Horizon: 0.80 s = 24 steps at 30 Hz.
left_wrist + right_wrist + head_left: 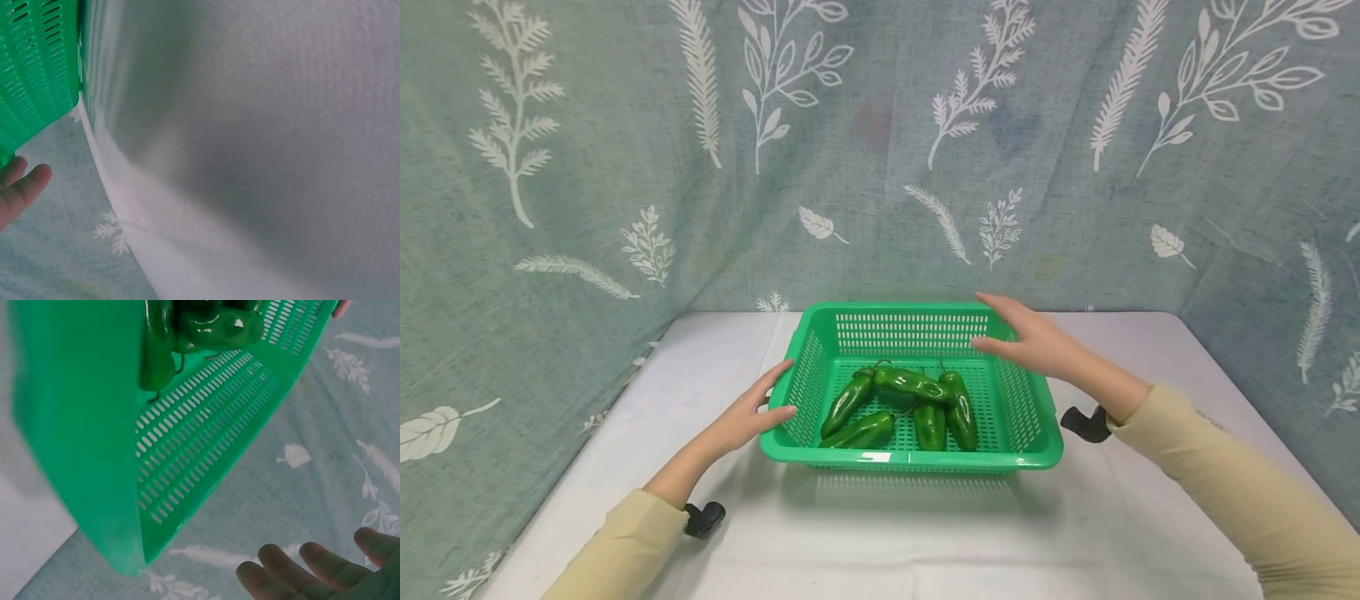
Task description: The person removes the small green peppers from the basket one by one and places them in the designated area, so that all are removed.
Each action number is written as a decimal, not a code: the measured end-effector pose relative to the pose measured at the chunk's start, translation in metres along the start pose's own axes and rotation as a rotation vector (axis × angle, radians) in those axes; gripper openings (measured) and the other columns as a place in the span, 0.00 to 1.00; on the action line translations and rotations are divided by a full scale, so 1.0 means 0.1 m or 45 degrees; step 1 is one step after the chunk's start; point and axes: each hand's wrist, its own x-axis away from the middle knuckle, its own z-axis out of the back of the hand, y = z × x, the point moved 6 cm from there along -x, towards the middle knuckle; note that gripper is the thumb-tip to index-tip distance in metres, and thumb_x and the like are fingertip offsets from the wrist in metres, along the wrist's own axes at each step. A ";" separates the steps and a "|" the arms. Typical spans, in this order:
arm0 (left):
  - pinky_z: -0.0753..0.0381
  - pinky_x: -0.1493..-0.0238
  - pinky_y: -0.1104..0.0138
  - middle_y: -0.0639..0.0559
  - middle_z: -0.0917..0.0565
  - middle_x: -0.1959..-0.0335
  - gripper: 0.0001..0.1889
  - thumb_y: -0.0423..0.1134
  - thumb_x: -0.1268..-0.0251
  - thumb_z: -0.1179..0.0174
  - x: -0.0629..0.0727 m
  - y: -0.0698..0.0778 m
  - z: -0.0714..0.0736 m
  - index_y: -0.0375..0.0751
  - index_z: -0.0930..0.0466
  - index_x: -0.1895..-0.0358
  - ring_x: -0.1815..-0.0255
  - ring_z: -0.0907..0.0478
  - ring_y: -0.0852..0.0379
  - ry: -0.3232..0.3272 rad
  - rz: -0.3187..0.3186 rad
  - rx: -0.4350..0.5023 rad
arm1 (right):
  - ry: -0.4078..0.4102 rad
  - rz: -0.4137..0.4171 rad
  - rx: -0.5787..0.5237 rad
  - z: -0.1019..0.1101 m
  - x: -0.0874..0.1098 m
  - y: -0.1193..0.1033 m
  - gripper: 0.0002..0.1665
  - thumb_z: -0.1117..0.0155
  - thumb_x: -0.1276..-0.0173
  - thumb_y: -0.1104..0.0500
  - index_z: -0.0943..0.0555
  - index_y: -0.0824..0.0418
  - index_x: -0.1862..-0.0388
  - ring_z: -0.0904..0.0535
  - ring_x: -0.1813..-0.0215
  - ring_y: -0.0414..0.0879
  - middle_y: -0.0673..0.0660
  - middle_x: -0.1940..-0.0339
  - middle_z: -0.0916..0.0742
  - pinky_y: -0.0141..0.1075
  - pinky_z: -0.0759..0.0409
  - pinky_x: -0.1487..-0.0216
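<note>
A green perforated plastic basket (917,460) stands on the white-covered table with several glossy green peppers (912,385) in its bottom. My left hand (747,417) is at the basket's left rim, its thumb reaching over the edge and its fingers extended along the outside. In the left wrist view two fingertips (28,184) show right at the basket's corner. Over the right rim hovers my right hand (1037,337), fingers spread and holding nothing. The right wrist view shows its fingers (325,569) apart from the basket wall.
A grey-green curtain (880,167) with white leaf prints hangs behind the table and along both sides. White cloth (865,542) covers the tabletop. Black wrist mounts (706,520) show by both sleeves.
</note>
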 end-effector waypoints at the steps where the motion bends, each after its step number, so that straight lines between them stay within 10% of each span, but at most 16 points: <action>1: 0.45 0.39 0.37 0.37 0.54 0.28 0.37 0.44 0.35 0.49 0.00 0.00 0.00 0.45 0.58 0.27 0.30 0.53 0.34 0.003 0.000 -0.002 | -0.003 0.009 -0.005 -0.01 -0.03 -0.02 0.46 0.46 0.36 0.39 0.50 0.55 0.26 0.49 0.28 0.59 0.60 0.27 0.42 0.59 0.45 0.34; 24: 0.49 0.39 0.35 0.37 0.56 0.27 0.37 0.45 0.35 0.49 0.01 -0.02 -0.02 0.47 0.59 0.27 0.29 0.57 0.34 0.005 0.000 0.024 | -0.118 0.098 -0.025 -0.58 -0.54 -0.19 0.44 0.38 0.38 0.47 0.45 0.60 0.28 0.36 0.34 0.58 0.62 0.31 0.35 0.53 0.36 0.37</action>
